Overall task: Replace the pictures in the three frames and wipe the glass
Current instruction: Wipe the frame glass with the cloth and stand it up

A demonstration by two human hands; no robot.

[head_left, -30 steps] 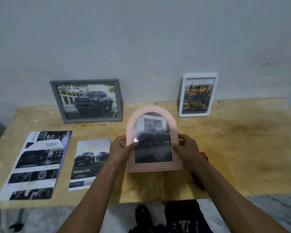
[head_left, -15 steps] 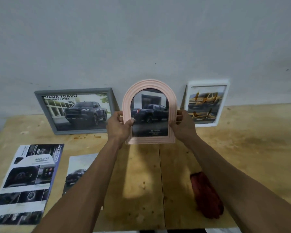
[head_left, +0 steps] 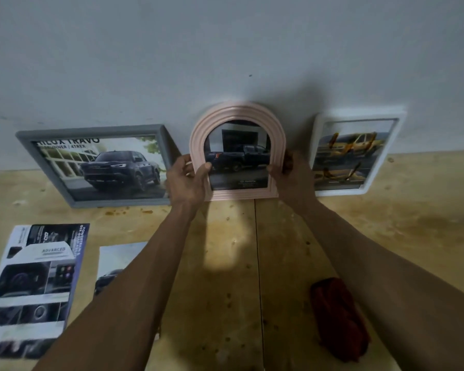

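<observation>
Moved back to the wall, arched pink frame (head_left: pixel 237 113) stands upright, arch up, both hands' grip grasping its sides.

Both hands up at the far edge of the wooden table (head_left: pixel 386 236), holding the pink arched frame (head_left: pixel 237 116) upright w/ its bottom edge at the tabletop, by the wall. Left hand (head_left: pixel 186 180) grips its left side, thumb on the glass; right hand (head_left: pixel 292 175) grips the right side. Dark pickup pic inside. Grey frame (head_left: pixel 91 129) leans on the wall to the left, white frame (head_left: pixel 359 113) to the right. Near left: a brochure (head_left: pixel 35 285) and a loose truck print (head_left: pixel 115 263), partly under the left arm. Red cloth (head_left: pixel 338 317) near right.
</observation>
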